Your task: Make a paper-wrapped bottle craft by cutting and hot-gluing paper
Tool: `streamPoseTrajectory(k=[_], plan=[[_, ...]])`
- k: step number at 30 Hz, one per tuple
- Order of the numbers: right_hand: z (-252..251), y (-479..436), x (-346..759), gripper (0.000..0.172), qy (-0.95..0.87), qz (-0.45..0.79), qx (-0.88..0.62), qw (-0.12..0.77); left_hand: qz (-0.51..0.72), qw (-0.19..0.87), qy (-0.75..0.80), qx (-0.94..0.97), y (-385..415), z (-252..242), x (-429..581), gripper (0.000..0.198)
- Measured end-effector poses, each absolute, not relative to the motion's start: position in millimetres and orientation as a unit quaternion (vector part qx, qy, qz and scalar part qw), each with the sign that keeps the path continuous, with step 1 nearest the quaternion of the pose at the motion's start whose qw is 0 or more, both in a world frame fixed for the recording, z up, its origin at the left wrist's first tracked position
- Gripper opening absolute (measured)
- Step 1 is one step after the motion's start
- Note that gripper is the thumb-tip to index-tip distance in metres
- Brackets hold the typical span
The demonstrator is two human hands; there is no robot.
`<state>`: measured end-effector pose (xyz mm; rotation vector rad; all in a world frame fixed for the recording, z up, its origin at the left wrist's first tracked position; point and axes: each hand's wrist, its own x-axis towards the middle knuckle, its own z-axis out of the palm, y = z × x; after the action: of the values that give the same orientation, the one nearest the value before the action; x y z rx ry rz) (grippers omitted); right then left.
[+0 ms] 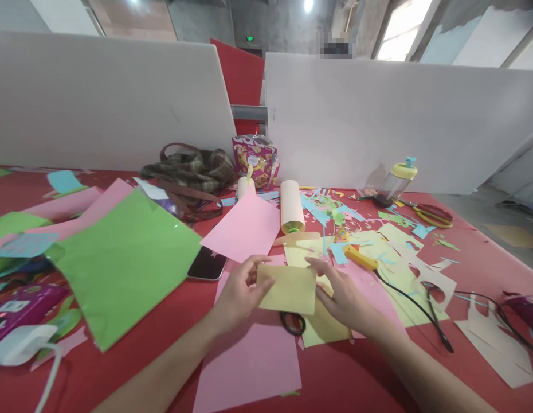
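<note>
A small rectangle of yellow paper (287, 289) is held up above the table in the middle of the head view. My left hand (238, 289) pinches its left edge, thumb in front and fingers behind. At the right edge and upper right corner, my right hand (346, 298) grips the paper between thumb and forefinger; its other fingers are partly hidden. Beneath lie a large pink sheet (249, 361) and a yellow sheet (326, 327). Just below the held paper is a black ring-shaped thing (293, 323), perhaps a scissor handle.
A phone (207, 265) lies left of my hands, beside a large green sheet (129, 264). Beyond them stands a cream paper tube (291, 203). A yellow glue gun (361, 257) with a black cable lies right. Farther back are a snack bag (254, 160), pliers (432, 215) and a bottle (395, 184).
</note>
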<state>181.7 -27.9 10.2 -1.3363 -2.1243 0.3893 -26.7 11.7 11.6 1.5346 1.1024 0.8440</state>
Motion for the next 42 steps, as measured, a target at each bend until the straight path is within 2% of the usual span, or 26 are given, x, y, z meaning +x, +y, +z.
streamPoseTrajectory(k=[4,7,11,17,21,26,33,37,42], plan=[[5.2,-33.0,168.6,0.039,-0.811,0.154,-0.523,0.212,0.407,0.458,0.503,0.61,21.1,10.6,-30.6,0.042],[2.2,-37.3,159.1,0.042,-0.834,0.148,-0.506,0.162,0.412,0.435,0.513,0.614,25.2,6.3,-32.8,0.041],[-3.6,-41.9,153.0,0.038,-0.826,0.136,-0.52,0.17,0.422,0.427,0.502,0.622,25.4,1.7,-33.6,0.038],[-11.8,-43.8,152.9,0.024,-0.839,0.087,-0.509,0.172,0.411,0.388,0.522,0.638,24.6,5.1,-35.1,0.018],[-16.3,-43.6,154.3,0.014,-0.863,0.073,-0.474,0.159,0.402,0.355,0.518,0.666,27.2,3.8,-38.1,0.019],[-16.0,-43.7,157.6,0.013,-0.868,0.057,-0.465,0.164,0.389,0.379,0.524,0.656,30.5,2.7,-38.4,0.023],[-15.1,-36.3,167.5,0.026,-0.807,0.103,-0.541,0.213,0.418,0.396,0.547,0.607,33.3,1.9,-40.2,0.031],[-11.8,-32.5,170.1,0.02,-0.712,0.183,-0.612,0.291,0.443,0.375,0.559,0.592,33.1,2.7,-41.5,0.034],[-3.9,-32.4,164.7,0.019,-0.539,0.488,-0.563,0.393,0.454,0.374,0.559,0.584,28.4,8.7,-38.3,0.036]])
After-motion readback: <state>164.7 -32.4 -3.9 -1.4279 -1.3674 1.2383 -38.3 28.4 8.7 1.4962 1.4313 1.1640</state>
